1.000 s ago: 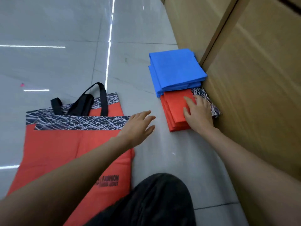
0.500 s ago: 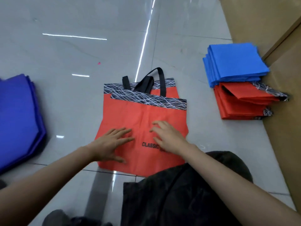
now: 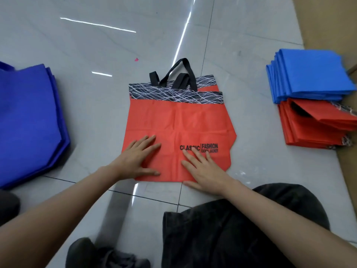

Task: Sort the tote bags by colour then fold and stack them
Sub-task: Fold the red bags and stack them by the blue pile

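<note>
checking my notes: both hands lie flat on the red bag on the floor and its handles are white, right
No: the head view shows black handles, not white. The left hand and right hand do lie flat on the red bag on the floor.

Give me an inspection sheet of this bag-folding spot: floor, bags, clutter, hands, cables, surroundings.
Surface: glossy grey tiled floor, light streaks reflected.
Job's things: red tote bag lies flat and unfolded, black handles pointing away from the person; folded blue stack and folded red stack adjoin at right; dark blue pile at left.
Clutter: small pink scrap on the floor beyond the tote.
Hands: left hand and right hand both lie flat on the tote's near part, fingers straight.
Cables: nothing seen.
Surroundings: brown panel at far right; dark trousers and shoe at bottom.
</note>
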The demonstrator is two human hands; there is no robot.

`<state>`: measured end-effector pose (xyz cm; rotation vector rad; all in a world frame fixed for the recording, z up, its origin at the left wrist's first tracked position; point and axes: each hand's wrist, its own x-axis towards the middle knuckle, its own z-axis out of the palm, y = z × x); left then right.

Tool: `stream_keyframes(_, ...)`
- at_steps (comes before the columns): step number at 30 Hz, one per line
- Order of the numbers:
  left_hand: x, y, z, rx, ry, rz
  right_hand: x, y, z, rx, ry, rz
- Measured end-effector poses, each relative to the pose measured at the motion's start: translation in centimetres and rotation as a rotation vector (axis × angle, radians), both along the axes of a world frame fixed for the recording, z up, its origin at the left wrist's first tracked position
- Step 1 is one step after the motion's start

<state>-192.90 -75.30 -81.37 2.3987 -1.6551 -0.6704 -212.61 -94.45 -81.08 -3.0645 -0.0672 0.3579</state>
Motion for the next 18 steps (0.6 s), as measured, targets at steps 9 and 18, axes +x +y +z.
stream_keyframes(9, 0.7, 4.4, 0.8, -0.150, -0.075, -0.119, 0.4, 0.0, 1.3, 0.114, -0.287, 0.003)
stream_keyframes(18, 2.5, 2.5, 3.2, -0.465, 0.090, 0.298, -2.3, -4.9, 5.3, 0.353, -0.116, -0.108)
